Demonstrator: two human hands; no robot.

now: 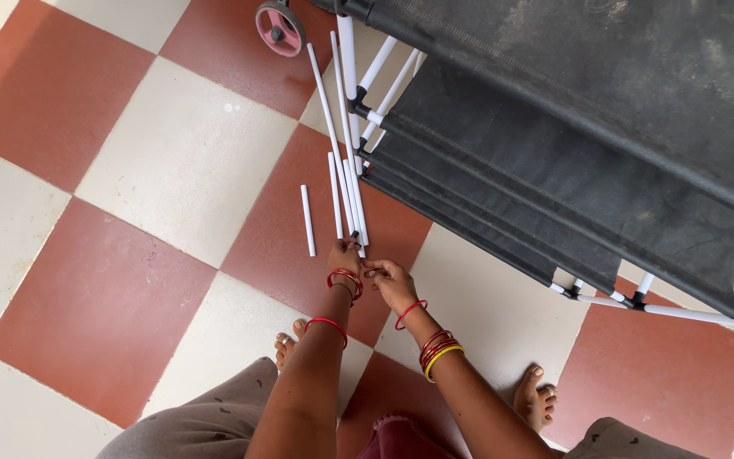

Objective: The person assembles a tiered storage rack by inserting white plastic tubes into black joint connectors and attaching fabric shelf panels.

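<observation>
My left hand (343, 257) reaches down to the floor and closes on the near end of a short white tube (355, 206), with a small black piece at its fingertips. My right hand (390, 281) hovers just beside it, fingers curled, pinching something too small to make out. Both wrists wear red bangles. Several more white tubes (334, 119) lie side by side on the floor ahead, and one short tube (307, 219) lies apart on the left.
A black fabric shelf rack (571, 144) with white tube frame lies tilted on the right, taking up the upper right. A pink wheel (279, 28) shows at the top. The floor is red and cream checkered tile (172, 153). My bare feet (535, 398) stand below.
</observation>
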